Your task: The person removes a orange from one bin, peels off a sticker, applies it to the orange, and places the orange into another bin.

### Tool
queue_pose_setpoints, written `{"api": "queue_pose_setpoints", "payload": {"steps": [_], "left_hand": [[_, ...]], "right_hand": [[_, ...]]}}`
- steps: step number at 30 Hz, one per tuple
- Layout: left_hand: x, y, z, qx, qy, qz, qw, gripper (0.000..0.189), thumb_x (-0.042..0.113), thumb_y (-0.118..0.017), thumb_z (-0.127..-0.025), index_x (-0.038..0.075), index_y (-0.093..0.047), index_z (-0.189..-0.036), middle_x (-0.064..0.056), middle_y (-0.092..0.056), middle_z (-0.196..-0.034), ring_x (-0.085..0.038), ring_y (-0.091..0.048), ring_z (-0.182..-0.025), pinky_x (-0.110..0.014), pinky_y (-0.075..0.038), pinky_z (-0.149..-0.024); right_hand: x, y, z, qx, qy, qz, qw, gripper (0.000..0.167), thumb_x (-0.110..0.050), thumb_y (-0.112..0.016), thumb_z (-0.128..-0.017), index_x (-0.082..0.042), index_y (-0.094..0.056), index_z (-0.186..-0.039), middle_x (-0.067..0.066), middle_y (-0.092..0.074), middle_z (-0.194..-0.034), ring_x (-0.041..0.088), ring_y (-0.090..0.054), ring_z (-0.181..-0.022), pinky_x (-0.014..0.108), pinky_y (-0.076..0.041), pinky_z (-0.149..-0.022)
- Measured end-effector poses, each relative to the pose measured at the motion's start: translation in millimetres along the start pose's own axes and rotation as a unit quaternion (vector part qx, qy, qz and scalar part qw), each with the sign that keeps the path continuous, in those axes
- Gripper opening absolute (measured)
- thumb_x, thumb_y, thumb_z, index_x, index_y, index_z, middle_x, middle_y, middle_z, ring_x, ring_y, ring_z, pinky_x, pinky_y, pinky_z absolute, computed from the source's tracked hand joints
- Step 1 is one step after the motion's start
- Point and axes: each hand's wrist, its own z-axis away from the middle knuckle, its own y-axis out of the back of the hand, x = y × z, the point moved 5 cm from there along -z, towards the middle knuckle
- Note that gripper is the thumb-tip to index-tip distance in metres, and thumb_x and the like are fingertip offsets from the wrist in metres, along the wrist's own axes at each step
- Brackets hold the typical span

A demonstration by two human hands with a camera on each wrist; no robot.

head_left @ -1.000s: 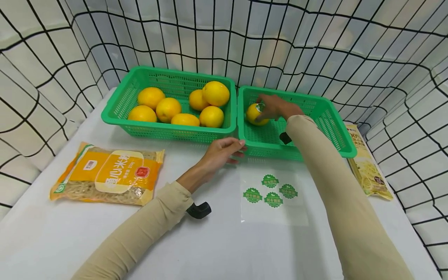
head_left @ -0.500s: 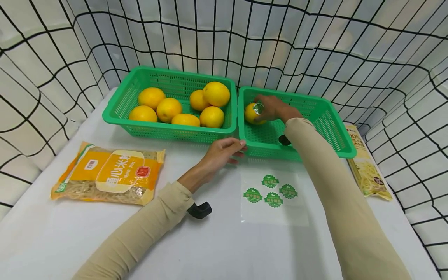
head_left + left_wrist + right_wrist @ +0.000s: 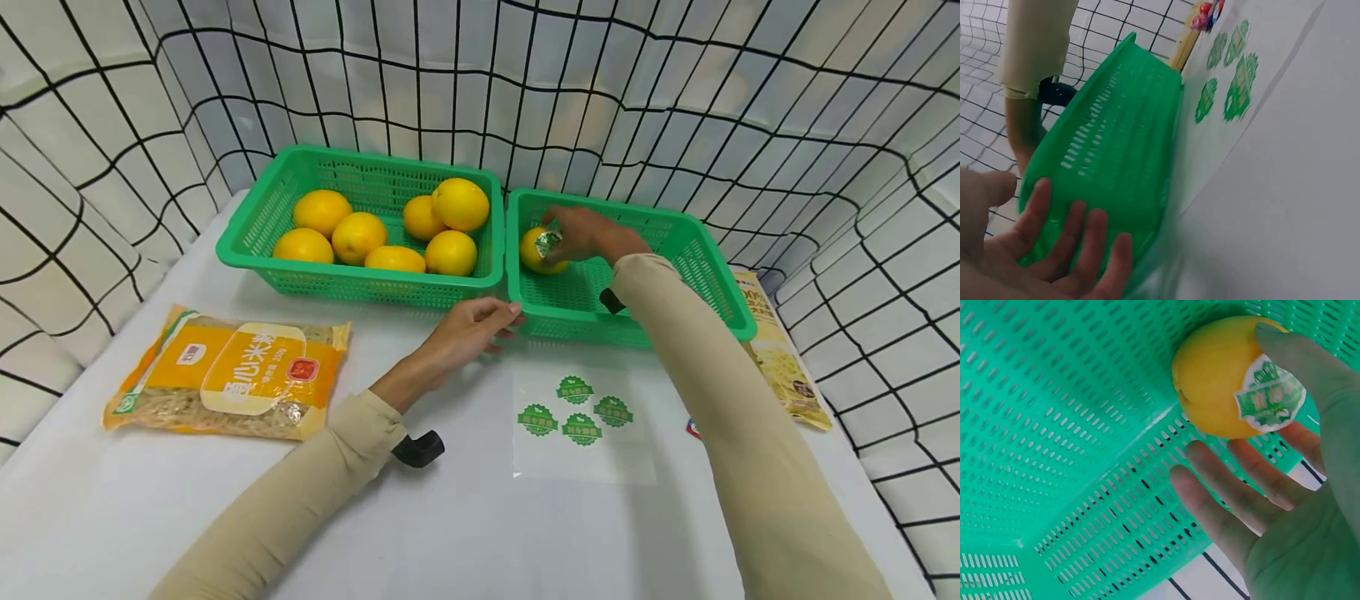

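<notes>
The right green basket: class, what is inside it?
Inside the right green basket, one yellow fruit bears a green sticker. In the head view, the right grip and sleeve cover part of the basket's floor; anything beneath is hidden there.

Bright, even light in the head view, faint shadows on the table (image 3: 480,533); 2 wrist views dimmer.
</notes>
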Motion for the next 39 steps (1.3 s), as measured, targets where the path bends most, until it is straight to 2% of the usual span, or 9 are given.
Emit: {"api": "queue_pose_setpoints", "payload": {"steps": [3,7,12,15,22,27,30,34,39], "left_hand": [[13.3,6.1,12.8,0.005,-0.029,-0.118,0.9925,0.036,0.043,-0.058,-0.11,0.016,-0.071,-0.129,-0.002,-0.071,-0.128,-0.026,-0.064,-0.12,-0.043,-0.057,-0.094],[38.7,16.3,34.1,0.046,-0.101,-0.243,0.9635,0.027,0.039,-0.063,-0.108,0.018,-0.073,-0.122,0.004,-0.072,-0.117,-0.02,-0.064,-0.11,-0.039,-0.056,-0.087],[59.9,33.3,53.3,0.136,-0.201,-0.365,0.899,0.021,0.031,-0.068,-0.105,0.013,-0.075,-0.115,-0.003,-0.073,-0.117,-0.023,-0.066,-0.105,-0.042,-0.058,-0.085],[61.1,44.2,57.6,0.172,-0.23,-0.411,0.8653,0.022,0.029,-0.072,-0.102,0.011,-0.074,-0.114,-0.008,-0.07,-0.121,-0.029,-0.062,-0.107,-0.045,-0.055,-0.087],[52.3,65.7,53.8,0.19,-0.232,-0.457,0.8376,0.037,0.032,-0.074,-0.098,0.008,-0.07,-0.127,-0.017,-0.06,-0.14,-0.04,-0.049,-0.127,-0.057,-0.037,-0.111],[47.3,77.3,47.6,0.193,-0.227,-0.461,0.8359,0.045,0.033,-0.073,-0.099,0.007,-0.066,-0.134,-0.022,-0.055,-0.148,-0.045,-0.047,-0.132,-0.062,-0.033,-0.115],[44.7,83.5,41.9,0.191,-0.215,-0.454,0.843,0.052,0.036,-0.072,-0.1,0.005,-0.062,-0.141,-0.023,-0.052,-0.152,-0.047,-0.045,-0.136,-0.062,-0.033,-0.116],[44.7,92.2,30.1,0.181,-0.191,-0.431,0.8635,0.06,0.038,-0.07,-0.101,0.004,-0.056,-0.148,-0.022,-0.049,-0.156,-0.046,-0.043,-0.139,-0.063,-0.035,-0.116],[56.4,107.6,1.0,0.134,-0.121,-0.389,0.9033,0.072,0.047,-0.064,-0.103,0.01,-0.042,-0.16,-0.018,-0.039,-0.165,-0.043,-0.035,-0.15,-0.065,-0.034,-0.119]], "right_hand": [[-4,5,8.4,-0.005,0.006,0.003,1.0,0.084,-0.039,-0.075,-0.1,-0.009,-0.031,-0.164,0.023,-0.034,-0.167,0.042,-0.038,-0.151,0.059,-0.038,-0.121],[-8,15,23.6,0.001,0.018,-0.002,0.9998,0.08,-0.039,-0.072,-0.102,-0.007,-0.032,-0.164,0.025,-0.036,-0.165,0.042,-0.037,-0.151,0.06,-0.037,-0.121],[-13,18,49.3,0.029,0.031,-0.012,0.999,0.072,-0.042,-0.062,-0.107,-0.009,-0.033,-0.164,0.025,-0.032,-0.167,0.043,-0.036,-0.152,0.063,-0.035,-0.122],[-16,9,69.7,0.065,0.034,-0.026,0.997,0.072,-0.046,-0.06,-0.107,-0.012,-0.033,-0.164,0.022,-0.027,-0.171,0.044,-0.034,-0.153,0.065,-0.034,-0.122],[-27,-22,118.7,0.2,0.057,-0.105,0.9725,0.067,-0.046,-0.061,-0.107,-0.016,-0.04,-0.163,0.017,-0.032,-0.17,0.044,-0.036,-0.153,0.069,-0.036,-0.118],[-41,-50,134.2,0.262,0.065,-0.111,0.9563,0.068,-0.046,-0.061,-0.107,-0.019,-0.038,-0.165,0.016,-0.03,-0.172,0.043,-0.031,-0.156,0.069,-0.03,-0.122],[-52,-66,133.9,0.276,0.071,-0.114,0.9517,0.066,-0.048,-0.057,-0.109,-0.024,-0.035,-0.167,0.013,-0.028,-0.174,0.041,-0.028,-0.158,0.068,-0.025,-0.124],[-68,-79,128.2,0.29,0.091,-0.107,0.9468,0.06,-0.048,-0.05,-0.112,-0.027,-0.037,-0.166,0.011,-0.03,-0.173,0.038,-0.029,-0.158,0.066,-0.026,-0.124],[-77,-88,122.8,0.299,0.096,-0.063,0.9472,0.051,-0.047,-0.043,-0.114,-0.031,-0.044,-0.163,0.005,-0.037,-0.171,0.038,-0.033,-0.156,0.063,-0.03,-0.123]]}}
